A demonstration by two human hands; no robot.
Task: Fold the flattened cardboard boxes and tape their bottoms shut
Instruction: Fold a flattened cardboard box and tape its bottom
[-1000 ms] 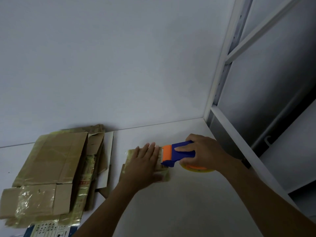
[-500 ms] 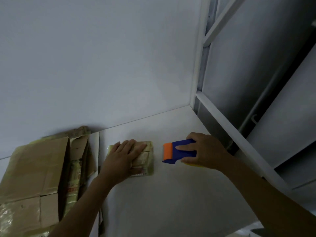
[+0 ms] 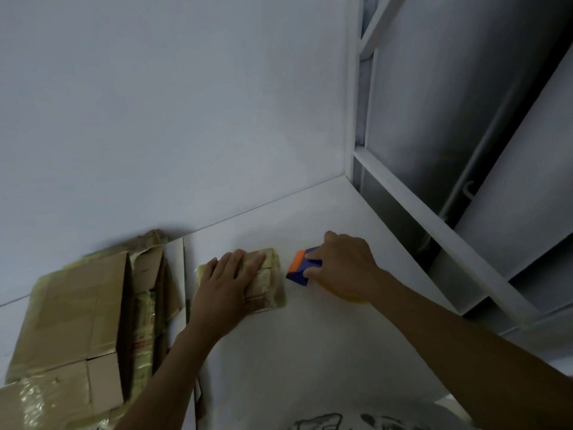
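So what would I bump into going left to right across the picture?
First flat boxes, then left hand, tape dispenser, right hand, metal frame.

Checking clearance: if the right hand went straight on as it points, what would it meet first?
The right hand, holding the tape dispenser, would probably meet the taped box under the left hand.

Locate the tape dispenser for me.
In the head view, the tape dispenser is right of centre, gripped by the right hand, just right of the small box under the left hand.
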